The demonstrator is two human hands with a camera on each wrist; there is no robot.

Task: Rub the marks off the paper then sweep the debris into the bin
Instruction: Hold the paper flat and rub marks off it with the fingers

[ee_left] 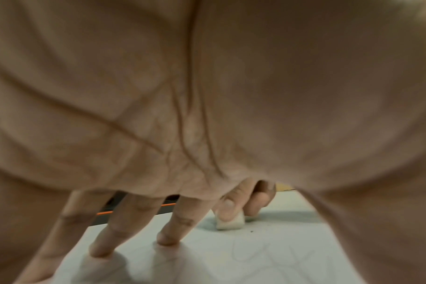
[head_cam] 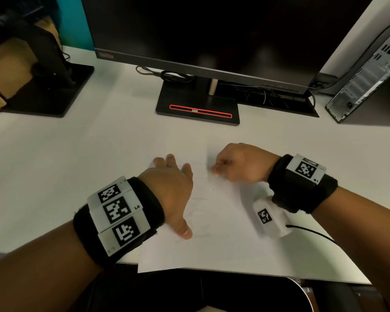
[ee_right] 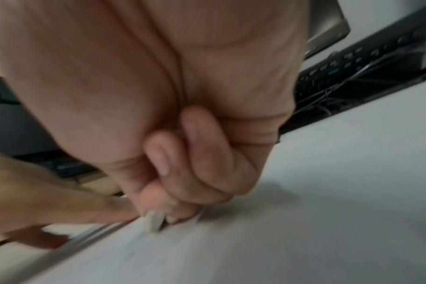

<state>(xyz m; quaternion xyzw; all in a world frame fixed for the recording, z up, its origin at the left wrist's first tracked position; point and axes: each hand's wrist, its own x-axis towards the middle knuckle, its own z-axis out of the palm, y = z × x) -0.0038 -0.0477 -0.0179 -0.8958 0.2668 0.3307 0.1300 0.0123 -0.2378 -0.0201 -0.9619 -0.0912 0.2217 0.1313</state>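
A white sheet of paper (head_cam: 214, 221) with faint pencil marks lies on the white desk, its near edge hanging over the desk front. My left hand (head_cam: 173, 188) presses flat on the sheet's left part, fingers (ee_left: 168, 238) spread and straight. My right hand (head_cam: 239, 164) pinches a small white eraser (ee_left: 230, 222) between thumb and fingers, its end down on the upper part of the paper (ee_right: 231, 249). The eraser (ee_right: 155, 221) shows blurred in the right wrist view. A few dark crumbs (ee_left: 251, 232) lie on the sheet near the eraser.
A black monitor on its stand (head_cam: 198, 109) is behind the paper, with cables and a black strip (head_cam: 279, 100) to its right. A computer tower (head_cam: 369, 82) lies at the far right, a second monitor base (head_cam: 47, 93) and a cardboard box (head_cam: 7, 70) at the far left. No bin shows.
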